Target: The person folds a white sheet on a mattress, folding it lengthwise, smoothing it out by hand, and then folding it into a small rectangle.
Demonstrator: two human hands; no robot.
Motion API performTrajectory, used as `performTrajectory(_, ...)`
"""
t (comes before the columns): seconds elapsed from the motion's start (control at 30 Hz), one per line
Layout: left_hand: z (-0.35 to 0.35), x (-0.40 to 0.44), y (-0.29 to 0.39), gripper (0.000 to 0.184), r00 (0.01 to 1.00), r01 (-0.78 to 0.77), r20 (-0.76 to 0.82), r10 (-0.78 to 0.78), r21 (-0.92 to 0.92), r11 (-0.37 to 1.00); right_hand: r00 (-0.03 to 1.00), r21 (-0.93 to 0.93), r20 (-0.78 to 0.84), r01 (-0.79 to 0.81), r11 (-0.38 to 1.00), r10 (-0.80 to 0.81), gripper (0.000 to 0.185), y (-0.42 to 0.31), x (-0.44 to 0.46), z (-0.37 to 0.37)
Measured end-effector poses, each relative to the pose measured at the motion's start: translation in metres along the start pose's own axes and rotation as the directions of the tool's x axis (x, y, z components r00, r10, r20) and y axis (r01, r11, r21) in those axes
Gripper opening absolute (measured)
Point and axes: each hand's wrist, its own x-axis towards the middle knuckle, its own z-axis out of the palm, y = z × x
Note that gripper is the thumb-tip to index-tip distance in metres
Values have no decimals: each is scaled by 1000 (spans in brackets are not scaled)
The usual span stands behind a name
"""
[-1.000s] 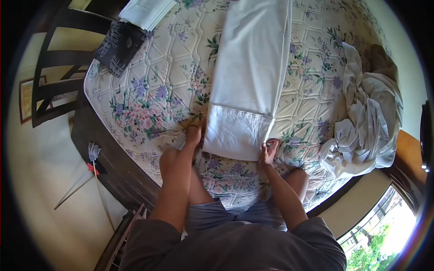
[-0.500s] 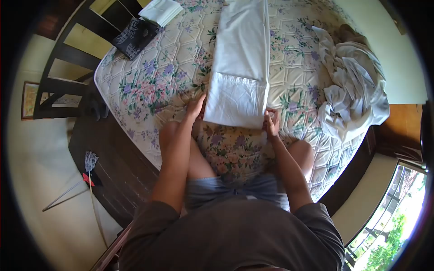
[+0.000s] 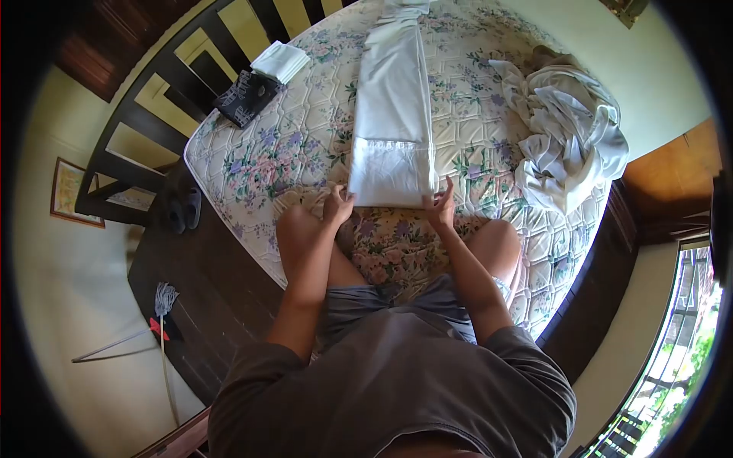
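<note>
A long white sheet [image 3: 391,95], folded into a narrow strip, runs away from me over the flowered mattress [image 3: 263,164]. Its near end is doubled back into a flat panel with a seamed edge across it. At that panel's near left corner, my left hand [image 3: 337,206] is closed with the cloth between thumb and fingers. My right hand [image 3: 441,209] pinches the near right corner, one finger pointing up away from the fabric. The far end of the strip lies bunched.
A crumpled white cloth heap [image 3: 569,145] lies on the mattress at right. Folded white cloths [image 3: 281,61] and a black printed item [image 3: 246,98] sit by the dark bed rail [image 3: 137,99]. Slippers [image 3: 185,210] and a mop [image 3: 164,298] are on the left. A barred window [image 3: 676,343] is at right.
The view has tilted and shifted. My hands have moved from the panel's sides to its near corners, and the far end of the sheet now shows bunched.
</note>
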Motion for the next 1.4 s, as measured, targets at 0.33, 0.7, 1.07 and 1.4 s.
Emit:
performTrajectory(0.33,-17,-57,26,79,885,-420,-174,432,99,902,887,-346,174,462,817,-428,44,-14,-21,-12)
performTrajectory(0.7,-70,-177,38,58,814,-563,-6,580,236,792,847,-281,282,522,805,-450,31,-22,-119,-76)
performTrajectory(1.07,-92,-111,45,24,762,-642,-39,646,87,762,816,-64,293,537,841,-498,30,-54,-57,-93)
performTrajectory(1.4,-76,102,87,44,859,94,369,355,-795,600,903,548,342,33,836,-260,32,-58,144,-52)
